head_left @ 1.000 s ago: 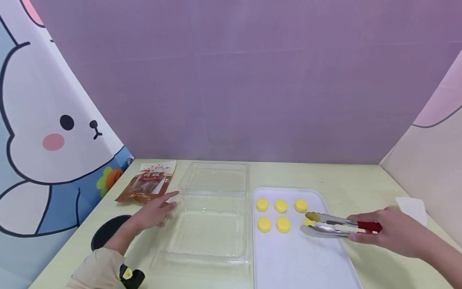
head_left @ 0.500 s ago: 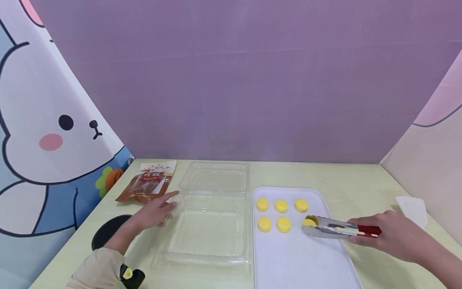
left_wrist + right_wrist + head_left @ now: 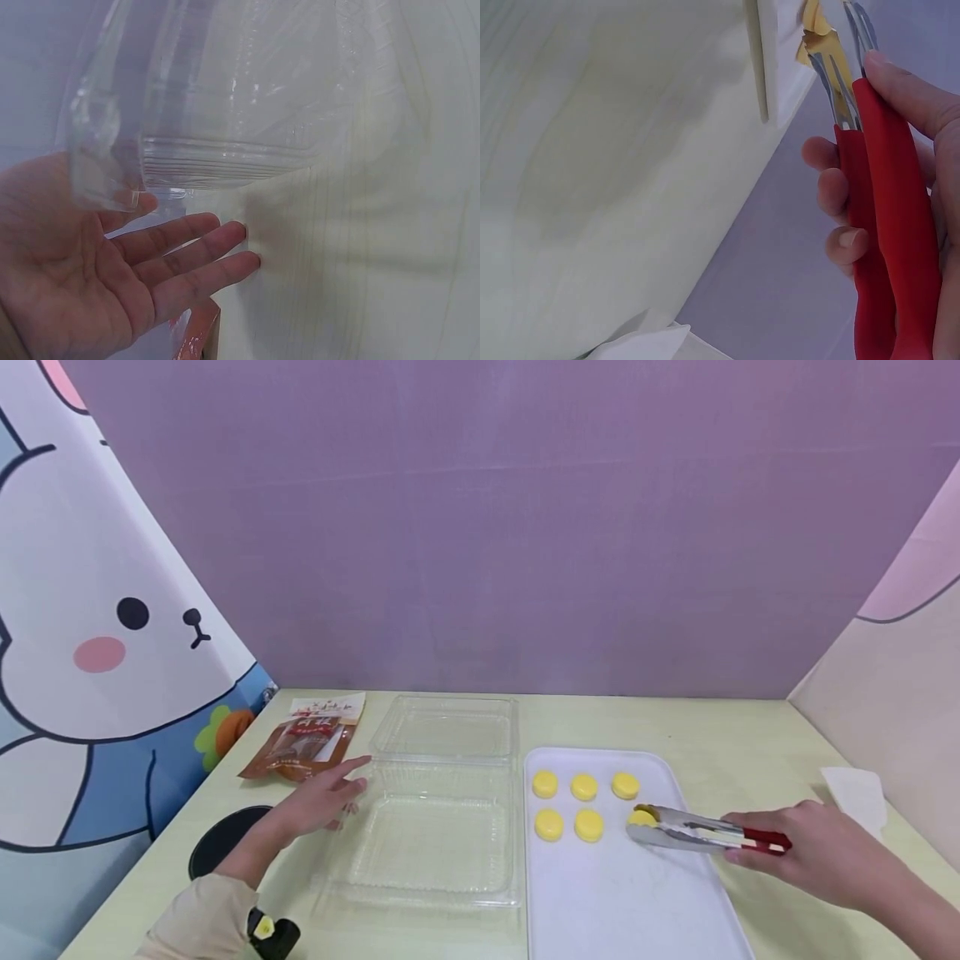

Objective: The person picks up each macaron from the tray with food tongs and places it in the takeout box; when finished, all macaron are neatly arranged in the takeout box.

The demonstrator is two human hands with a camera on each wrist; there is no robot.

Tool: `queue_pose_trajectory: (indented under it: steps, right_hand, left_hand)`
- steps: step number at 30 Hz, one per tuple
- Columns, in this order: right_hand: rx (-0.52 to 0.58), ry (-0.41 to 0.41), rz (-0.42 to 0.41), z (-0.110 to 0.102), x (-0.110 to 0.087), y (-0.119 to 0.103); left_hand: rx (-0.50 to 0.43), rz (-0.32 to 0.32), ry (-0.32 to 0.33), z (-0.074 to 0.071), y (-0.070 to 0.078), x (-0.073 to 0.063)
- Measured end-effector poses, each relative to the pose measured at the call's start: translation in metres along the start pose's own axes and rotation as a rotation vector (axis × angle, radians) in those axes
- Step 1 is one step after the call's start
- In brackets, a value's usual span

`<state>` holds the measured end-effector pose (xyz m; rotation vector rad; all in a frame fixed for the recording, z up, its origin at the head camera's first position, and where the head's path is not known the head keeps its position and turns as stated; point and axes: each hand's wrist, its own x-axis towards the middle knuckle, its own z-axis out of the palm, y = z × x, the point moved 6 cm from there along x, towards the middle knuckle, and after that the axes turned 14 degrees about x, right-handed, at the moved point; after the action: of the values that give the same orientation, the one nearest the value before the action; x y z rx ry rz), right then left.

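Observation:
My right hand (image 3: 817,852) grips metal tongs (image 3: 690,829) by their red handles. The tips sit either side of a yellow macaron-like cake (image 3: 642,818) on a white tray (image 3: 622,910), partly hiding it. Several matching round yellow cakes (image 3: 588,826) lie in two rows. A clear plastic clamshell box (image 3: 435,843) stands with its lid (image 3: 450,731) folded back. My left hand (image 3: 322,797) reaches its left edge, index finger stretched along the rim near the hinge. In the left wrist view the left hand (image 3: 105,262) has its fingers extended beside the clear wall.
Behind my left hand lies a brown and white food packet (image 3: 311,739). A black round dish (image 3: 225,842) is partly hidden by the left forearm. White paper (image 3: 857,797) lies at the right of the table, and a purple wall (image 3: 480,527) rises behind.
The tongs' tips have drawn closer together around the yellow cake, and the right hand has shifted slightly downward. The left hand keeps its place at the clear box.

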<state>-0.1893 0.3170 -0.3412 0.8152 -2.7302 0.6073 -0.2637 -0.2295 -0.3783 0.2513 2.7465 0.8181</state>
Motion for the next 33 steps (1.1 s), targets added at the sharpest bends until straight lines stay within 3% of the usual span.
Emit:
queue_pose_trajectory:
  steps: [13,22,27,33]
  right_hand:
    - [-0.034,0.039,-0.012,-0.020,0.019,-0.010]
    - [-0.016,0.060,-0.154,-0.040,0.050,-0.035]
    - [-0.019,0.022,-0.178,-0.043,0.070,-0.052]
    - [-0.034,-0.090,-0.136,-0.041,0.096,-0.070]
  left_hand:
    - [0.005,-0.002,0.000,-0.001,-0.001,0.001]
    - [0.004,0.012,0.000,-0.001,-0.001,0.001]
    - [0.003,0.012,-0.004,-0.001,0.000,0.000]
    - [-0.015,0.010,-0.006,-0.001,-0.001,0.000]
